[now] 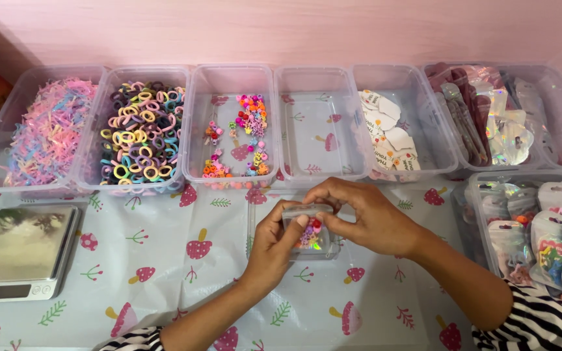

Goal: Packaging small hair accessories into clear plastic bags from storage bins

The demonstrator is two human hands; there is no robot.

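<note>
Nearest me, my striped sleeves (541,325) frame both forearms over the mushroom-print tablecloth (164,273). My left hand (274,244) cups a small clear pouch (308,227) from below and the left, thumb and fingers closed on its edge. My right hand (365,218) comes over from the right, fingertips pinched on the pouch's top edge; the grip is tight, no gap showing between finger and plastic. The pouch sits between both hands, just above the table's middle, with small colourful beads (311,235) inside it.

To the near left lies a flat digital scale (24,250), nothing on its plate. To the near right a clear bin of filled shiny packets (541,240) stands close by my right forearm.

Farther off runs a row of clear tubs: pastel elastic bands (47,133) at far left, then looped hair ties (141,133), then bright little clips and beads (239,140), then an empty tub (320,130), then white paper tags (388,140), then folded holographic bags (489,120).

I judge the risk is in the pouch mouth: if my pinch slips or the pouch tilts while its top is not fully pressed shut, beads could spill and roll across the cloth. I cannot tell whether the seal is closed.
</note>
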